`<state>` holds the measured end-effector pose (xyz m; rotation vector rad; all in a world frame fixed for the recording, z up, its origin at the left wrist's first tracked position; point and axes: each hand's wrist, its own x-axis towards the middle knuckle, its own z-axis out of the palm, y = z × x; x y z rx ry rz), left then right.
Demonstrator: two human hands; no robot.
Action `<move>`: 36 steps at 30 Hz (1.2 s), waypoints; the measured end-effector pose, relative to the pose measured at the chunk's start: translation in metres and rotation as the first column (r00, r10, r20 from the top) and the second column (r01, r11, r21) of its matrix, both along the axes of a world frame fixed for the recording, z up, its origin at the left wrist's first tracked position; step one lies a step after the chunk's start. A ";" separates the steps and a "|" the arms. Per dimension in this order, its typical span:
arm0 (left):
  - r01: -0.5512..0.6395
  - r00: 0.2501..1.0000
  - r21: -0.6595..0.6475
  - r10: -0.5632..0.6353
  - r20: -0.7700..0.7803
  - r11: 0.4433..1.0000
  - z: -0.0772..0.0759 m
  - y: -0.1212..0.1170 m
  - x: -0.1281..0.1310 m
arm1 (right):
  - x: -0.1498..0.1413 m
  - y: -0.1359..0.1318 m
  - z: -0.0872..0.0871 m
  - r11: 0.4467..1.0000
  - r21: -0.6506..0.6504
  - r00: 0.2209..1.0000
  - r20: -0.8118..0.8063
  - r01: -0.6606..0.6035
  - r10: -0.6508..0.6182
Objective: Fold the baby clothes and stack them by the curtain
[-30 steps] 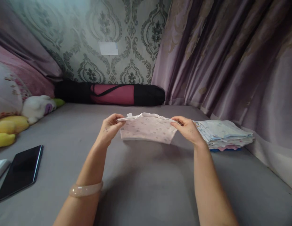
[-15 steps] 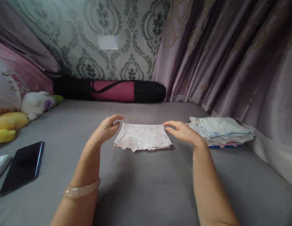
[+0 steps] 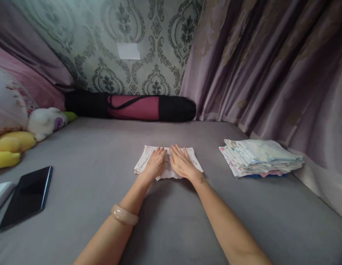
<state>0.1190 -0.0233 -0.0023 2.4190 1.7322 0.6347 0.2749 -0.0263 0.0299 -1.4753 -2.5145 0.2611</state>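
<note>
A folded white cloth (image 3: 193,156) with a faint small print lies on the grey sheet in front of me. My left hand (image 3: 156,162) rests flat on its left half, fingers stretched away from me. On the right half, my right hand (image 3: 182,161) presses flat with its fingers a little apart. A narrow strip of the cloth shows between the two hands, and much of its middle is hidden beneath them. Off to the right sits a stack of folded cloths (image 3: 264,154), mostly white with prints, with some pink and blue near the bottom.
A black phone or tablet (image 3: 27,197) lies at left beside a white object (image 3: 1,193). Behind it are a yellow plush toy (image 3: 14,143) and a white plush toy (image 3: 42,121). A long black and maroon bag (image 3: 134,107) lies along the wall. Purple curtains (image 3: 242,66) hang at right.
Both hands have come inward from the cloth's two far corners and now lie flat on top of it. The cloth has stayed in about the same place.
</note>
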 end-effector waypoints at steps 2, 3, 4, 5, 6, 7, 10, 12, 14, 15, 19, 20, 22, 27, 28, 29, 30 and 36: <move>-0.061 0.997 0.035 0.062 -0.049 0.998 -0.004 -0.002 0.003 | -0.002 0.000 -0.005 0.999 0.037 1.000 0.020 -0.001 0.000; -0.081 0.994 0.032 0.083 -0.077 0.996 -0.005 -0.004 0.004 | -0.003 0.001 -0.008 1.000 0.028 1.000 0.030 -0.002 0.001; -0.094 0.990 0.014 0.095 -0.109 0.996 -0.005 -0.005 0.005 | -0.004 0.001 -0.011 1.000 0.003 0.999 0.042 -0.001 0.001; -0.102 0.985 -0.013 0.099 -0.142 0.995 -0.004 -0.006 0.006 | -0.004 0.002 -0.013 1.000 -0.030 0.999 0.053 0.003 -0.002; -0.106 0.980 -0.041 0.097 -0.174 0.994 -0.004 -0.007 0.007 | -0.004 0.003 -0.016 0.998 -0.059 0.998 0.060 0.009 -0.005; -0.111 0.975 -0.064 0.096 -0.199 0.992 -0.004 -0.008 0.007 | -0.004 0.003 -0.018 0.997 -0.074 0.998 0.062 0.015 -0.010; -0.132 0.967 -0.077 0.111 -0.228 0.988 -0.003 -0.009 0.009 | -0.004 0.003 -0.021 0.998 -0.064 0.998 0.053 0.017 -0.014; -0.140 0.966 -0.083 0.118 -0.228 0.987 -0.002 -0.009 0.009 | -0.004 0.003 -0.021 0.998 -0.060 0.999 0.047 0.013 -0.010; -0.137 0.969 -0.093 0.114 -0.217 0.986 -0.002 -0.009 0.009 | -0.003 0.004 -0.020 0.998 -0.069 0.999 0.041 0.003 0.000; -0.129 0.972 -0.096 0.107 -0.208 0.987 -0.002 -0.008 0.008 | -0.002 0.005 -0.019 0.997 -0.078 0.999 0.037 -0.007 0.010; -0.131 0.978 -0.036 0.123 -0.166 0.991 -0.005 -0.006 0.000 | 0.010 0.009 -0.015 0.999 -0.048 1.000 0.018 0.011 -0.010; -0.153 0.976 -0.006 0.150 -0.155 0.988 -0.006 -0.006 -0.004 | 0.013 0.010 -0.014 0.999 -0.023 0.999 0.020 0.043 -0.042; -0.214 0.967 0.023 0.215 -0.139 0.977 -0.009 -0.004 -0.010 | 0.019 0.011 -0.016 0.994 0.002 0.993 0.043 0.110 -0.110; -0.270 0.955 -0.059 0.260 -0.143 0.961 -0.013 -0.004 -0.015 | 0.023 0.011 -0.025 0.988 -0.030 0.985 0.094 0.151 -0.148; -0.268 0.956 -0.063 0.257 -0.144 0.961 -0.013 -0.004 -0.014 | 0.023 0.011 -0.026 0.988 -0.025 0.985 0.091 0.152 -0.149; -0.266 0.956 -0.065 0.255 -0.146 0.962 -0.012 -0.004 -0.014 | 0.023 0.011 -0.027 0.988 -0.024 0.985 0.087 0.151 -0.149; -0.265 0.956 -0.062 0.253 -0.148 0.962 -0.012 -0.003 -0.014 | 0.023 0.011 -0.026 0.989 -0.027 0.986 0.082 0.147 -0.145; -0.196 0.973 -0.108 0.179 -0.149 0.975 -0.002 0.000 -0.028 | 0.039 0.013 -0.017 0.985 0.011 0.985 0.030 0.169 -0.170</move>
